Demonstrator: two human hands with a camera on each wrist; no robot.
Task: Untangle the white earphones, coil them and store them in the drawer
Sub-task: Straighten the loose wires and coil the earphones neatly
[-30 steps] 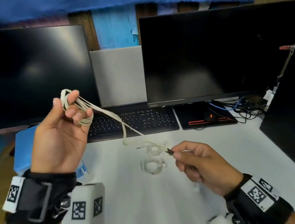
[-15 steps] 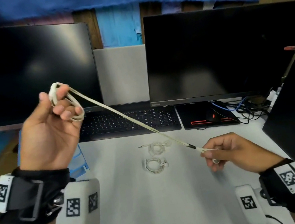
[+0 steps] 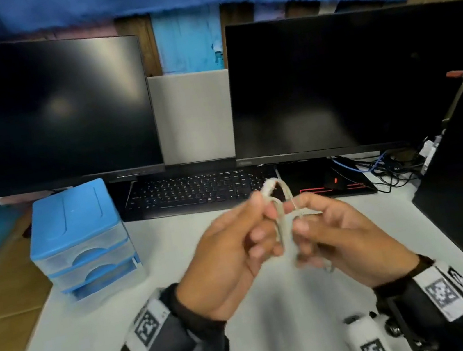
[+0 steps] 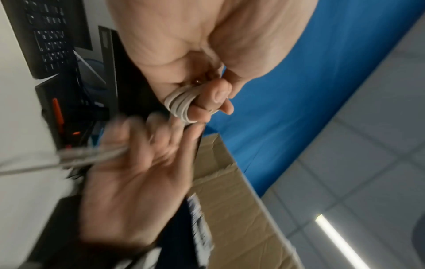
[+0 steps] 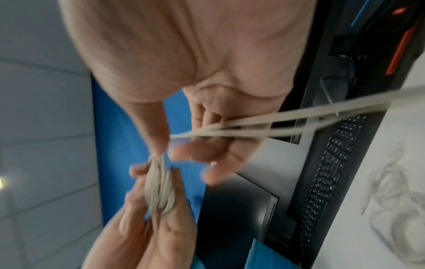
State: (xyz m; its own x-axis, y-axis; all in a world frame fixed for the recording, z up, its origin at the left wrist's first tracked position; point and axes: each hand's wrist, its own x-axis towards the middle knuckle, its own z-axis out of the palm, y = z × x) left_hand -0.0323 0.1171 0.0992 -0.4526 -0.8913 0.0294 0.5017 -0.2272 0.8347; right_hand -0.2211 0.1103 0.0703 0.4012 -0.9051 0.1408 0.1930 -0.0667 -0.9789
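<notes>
Spanning the far edge of the white surface (image 3: 103, 334) were 2 dark monitors, the left one (image 3: 42, 115) and the right one (image 3: 355, 78), with a black keyboard (image 3: 196, 192) lying below the gap between them. A blue drawer unit (image 3: 81, 240) with 3 clear-fronted drawers stood near the left edge of the surface, all drawers closed as far as the head view showed. Above the middle of the surface both hands met, held off it. The left hand (image 3: 231, 255) had the white earphones (image 3: 280, 216) wound in several loops around its curled fingers (image 4: 204, 109), the thumb pressing the coil. The right hand (image 3: 338, 237) sat just beside it, thumb and forefinger pinching the loose end of the cable close to the coil; motion blur hid the finer grip. In the right wrist view, a second bundle of pale cable (image 5: 395, 209) lay on the surface in front of the keyboard, apart from both hands.
</notes>
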